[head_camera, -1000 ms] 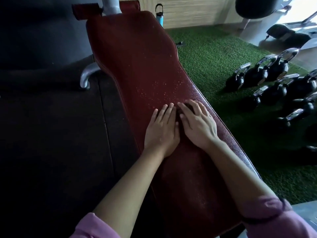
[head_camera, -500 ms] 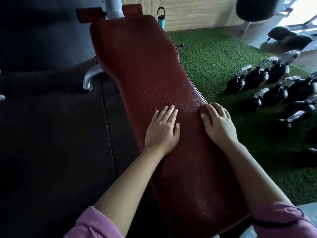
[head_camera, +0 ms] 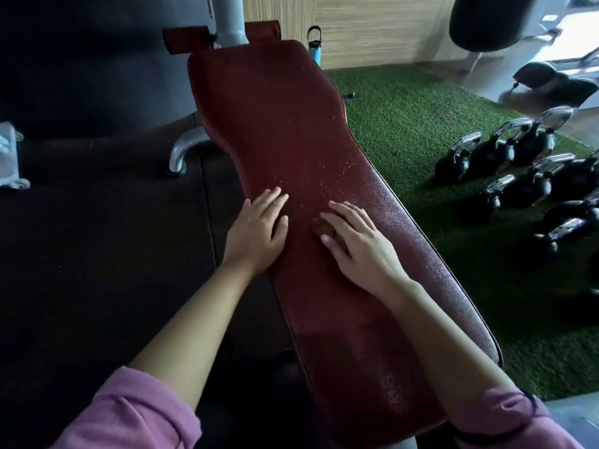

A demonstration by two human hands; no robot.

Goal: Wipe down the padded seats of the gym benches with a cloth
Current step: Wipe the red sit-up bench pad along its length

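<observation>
Here, the left hand (head_camera: 256, 230) lies flat with straight fingers on the red padded bench seat (head_camera: 275, 124), beside the right hand (head_camera: 356, 244), which presses a small dark cloth (head_camera: 319, 227) to its middle.

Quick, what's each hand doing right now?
Left hand: open, flat on the bench pad.
Right hand: open, pressing a dark cloth.

Dark rubber floor mat (head_camera: 97, 270) covered 9 o'clock side. Green turf (head_camera: 405, 124) lay at 2 o'clock, kettlebells (head_camera: 505, 163) in rows at 3. Wood-panel wall (head_camera: 372, 27) ran across 12, blue bottle (head_camera: 314, 48) against it. Daylight entered at 1–2 o'clock.
</observation>
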